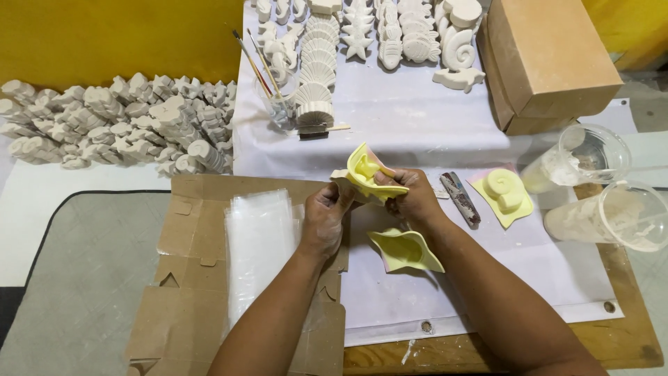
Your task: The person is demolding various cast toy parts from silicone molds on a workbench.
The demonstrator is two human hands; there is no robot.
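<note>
**Soft yellow mould flexed between both hands**

Clearly, both hands are closed on one thing: a yellow mould (367,175) held up over the white sheet (390,132) on the bench (630,334). The left hand (324,217) pinches its lower left edge, fingers curled shut, while the right hand (413,198) grips the right side with the thumb pressing into the rim. The mould is bent and folded, so it looks thin, rubbery and light; it should give easily and spring back. The best hold seems to be at the flat rim, since squeezing the middle would distort the cavity. Any plaster cast inside would likely be brittle, though whether one sits in it cannot be told.

Below the hands lies a second yellow mould (406,251), cavity up and seemingly empty. A third yellow mould (504,196) to the right carries a pale shell-shaped piece. Beside it rests a stained tool (460,199).

Two clear plastic cups (604,202) lie at the right, coated inside with whitish residue. A small glass jar (280,108) holds paintbrushes. A brown cardboard box (550,56) stands closed, contents hidden. Rows of white plaster figures (118,122) are stacked at the left, and clear plastic bags (257,244) rest on flattened cardboard (184,306).
</note>
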